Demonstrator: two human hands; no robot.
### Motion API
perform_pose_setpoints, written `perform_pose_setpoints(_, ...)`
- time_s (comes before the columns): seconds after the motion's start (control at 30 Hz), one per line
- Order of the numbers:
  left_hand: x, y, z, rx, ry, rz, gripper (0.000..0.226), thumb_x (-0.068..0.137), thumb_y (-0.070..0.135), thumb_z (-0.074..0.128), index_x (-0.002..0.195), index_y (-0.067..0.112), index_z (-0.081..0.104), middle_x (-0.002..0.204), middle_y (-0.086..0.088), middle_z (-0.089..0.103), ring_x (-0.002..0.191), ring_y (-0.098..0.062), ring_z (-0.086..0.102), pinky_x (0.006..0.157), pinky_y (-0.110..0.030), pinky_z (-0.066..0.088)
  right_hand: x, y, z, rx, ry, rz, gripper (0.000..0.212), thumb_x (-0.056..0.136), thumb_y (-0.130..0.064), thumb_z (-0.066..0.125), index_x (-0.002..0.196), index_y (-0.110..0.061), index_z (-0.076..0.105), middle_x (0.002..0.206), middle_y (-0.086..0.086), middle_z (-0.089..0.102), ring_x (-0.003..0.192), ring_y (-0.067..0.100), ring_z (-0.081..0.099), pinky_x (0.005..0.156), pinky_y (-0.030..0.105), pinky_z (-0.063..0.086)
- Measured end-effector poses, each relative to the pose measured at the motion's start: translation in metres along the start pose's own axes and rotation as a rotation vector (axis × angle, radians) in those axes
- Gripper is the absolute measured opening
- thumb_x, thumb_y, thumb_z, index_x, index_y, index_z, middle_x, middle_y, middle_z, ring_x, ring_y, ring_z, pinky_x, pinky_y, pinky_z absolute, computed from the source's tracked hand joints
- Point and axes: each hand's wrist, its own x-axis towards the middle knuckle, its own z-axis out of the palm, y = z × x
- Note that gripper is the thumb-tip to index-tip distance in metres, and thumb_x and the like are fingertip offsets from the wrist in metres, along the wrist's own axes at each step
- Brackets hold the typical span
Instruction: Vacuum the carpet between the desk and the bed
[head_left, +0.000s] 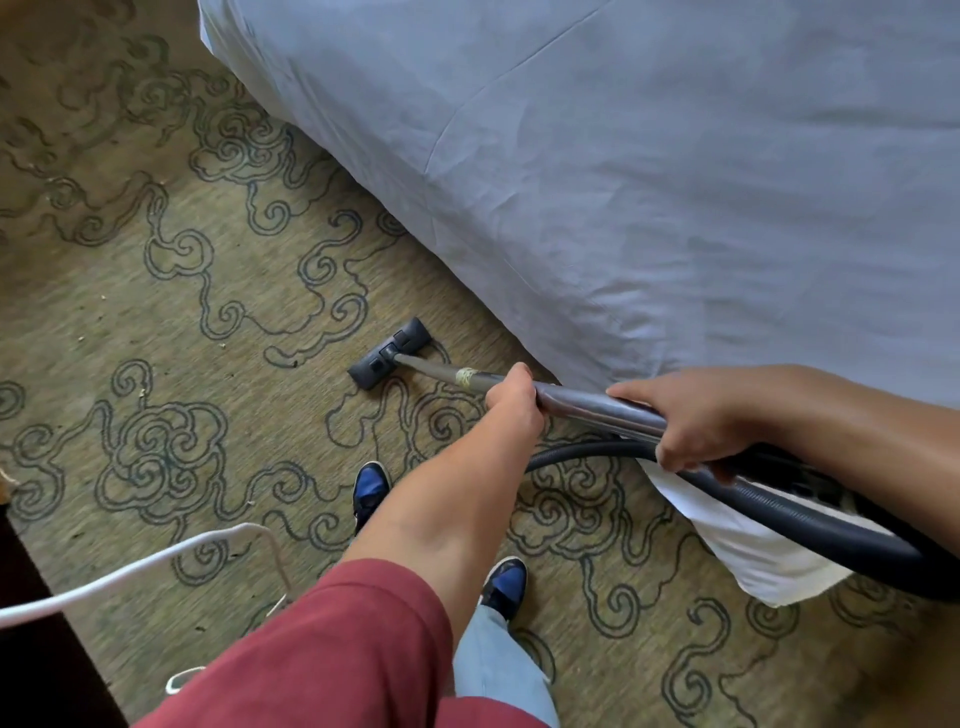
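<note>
Head view looks down on a patterned carpet (156, 322) with the bed (675, 182) as the landmark. A vacuum wand (431, 370) slants from the hands down to its nozzle (388, 353), which lies flat on the carpet just beside the bed's edge. Left hand (514, 402) is wrapped around the wand further from the bed; right hand (691, 421) curls over the handle where the hose (810, 514) joins, close against the bed. A pillow (753, 551) lies on the floor at the bed's foot, under the hose. Small crumbs dot the carpet away from the bed. The wand looks rigid and light, best steered with two spaced grips; the hose is floppy and may drag or snag on the pillow.
</note>
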Motion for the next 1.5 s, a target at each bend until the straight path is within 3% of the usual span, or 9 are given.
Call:
perform_pose_setpoints(0.23,0.006,-0.005,-0.007,-0.047,0.014,0.003,0.036,0.076,0.01,0.06,0.111,0.004,0.059,0.091,-0.015,0.066,0.072,-0.03,0.067,0.048,-0.03,0.054,-0.001,-0.009,0.009,-0.09,0.019,-0.006,0.071,0.082,-0.005,0.066,0.142,-0.028,0.036,0.101,0.013,0.058,0.045,0.025,0.067,0.047,0.037,0.06)
perform_pose_setpoints(0.4,0.022,-0.001,-0.015,-0.016,0.028,0.032,0.041,0.076,0.009,0.058,0.117,0.005,0.058,0.106,-0.017,0.07,0.084,-0.033,0.069,0.075,-0.042,0.06,0.015,-0.013,0.019,-0.185,0.058,-0.045,0.059,0.082,-0.014,0.067,0.135,-0.025,0.043,0.099,0.007,0.058,0.051,0.017,0.063,0.039,0.026,0.053)
perform_pose_setpoints(0.47,0.029,0.002,-0.017,-0.034,0.032,0.043,0.042,0.076,0.008,0.058,0.118,0.005,0.059,0.108,-0.018,0.07,0.082,-0.033,0.069,0.07,-0.04,0.059,0.023,-0.011,0.02,-0.195,0.073,-0.054,0.063,0.082,-0.015,0.067,0.138,-0.027,0.041,0.099,0.005,0.058,0.054,0.013,0.058,0.034,0.019,0.047)
perform_pose_setpoints(0.57,0.039,0.004,-0.017,-0.07,0.006,0.043,0.04,0.078,0.005,0.059,0.118,0.002,0.056,0.11,-0.02,0.069,0.079,-0.031,0.07,0.066,-0.04,0.06,0.037,-0.006,0.021,-0.208,0.098,-0.065,0.074,0.079,-0.017,0.066,0.144,-0.033,0.035,0.105,0.006,0.06,0.07,0.016,0.061,0.063,0.032,0.059)
perform_pose_setpoints(0.73,0.072,0.035,-0.053,-0.109,0.064,0.041,0.043,0.088,0.013,0.065,0.129,0.002,0.053,0.115,-0.021,0.068,0.093,-0.035,0.07,0.084,-0.05,0.059,0.073,-0.035,0.013,-0.188,0.055,-0.117,0.092,0.079,-0.022,0.067,0.155,-0.039,0.019,0.12,0.007,0.057,0.085,0.018,0.059,0.073,0.03,0.049)
perform_pose_setpoints(0.8,0.09,0.058,-0.095,-0.148,0.132,0.044,0.043,0.091,0.014,0.065,0.131,0.003,0.053,0.106,-0.019,0.068,0.086,-0.034,0.069,0.078,-0.045,0.058,0.098,-0.072,0.012,-0.2,0.068,-0.175,0.09,0.079,-0.022,0.065,0.155,-0.039,0.02,0.132,0.009,0.056,0.105,0.027,0.061,0.079,0.034,0.05)
perform_pose_setpoints(1.0,0.138,0.126,-0.256,-0.105,0.308,0.042,0.043,0.094,0.007,0.057,0.135,-0.001,0.05,0.079,-0.014,0.058,0.061,-0.025,0.059,0.055,-0.037,0.051,0.152,-0.24,0.073,-0.169,0.055,-0.287,0.068,0.082,-0.019,0.062,0.143,-0.021,0.034,0.126,0.014,0.059,0.115,0.037,0.06,0.087,0.041,0.049)
perform_pose_setpoints(1.17,0.141,0.155,-0.276,-0.09,0.259,0.08,0.023,0.091,0.007,0.057,0.113,0.002,0.051,0.081,-0.016,0.061,0.058,-0.026,0.06,0.055,-0.034,0.053,0.163,-0.275,0.049,-0.223,0.054,-0.256,0.075,0.082,-0.02,0.056,0.15,-0.026,0.025,0.126,0.011,0.061,0.113,0.033,0.061,0.086,0.039,0.05)
perform_pose_setpoints(1.5,0.169,0.192,-0.313,-0.09,0.27,0.115,0.028,0.087,0.008,0.058,0.114,0.004,0.053,0.085,-0.016,0.062,0.063,-0.026,0.062,0.07,-0.04,0.06,0.187,-0.321,0.051,-0.149,0.086,-0.279,0.062,0.08,-0.017,0.056,0.138,-0.028,0.036,0.108,0.008,0.062,0.092,0.033,0.061,0.074,0.037,0.05)
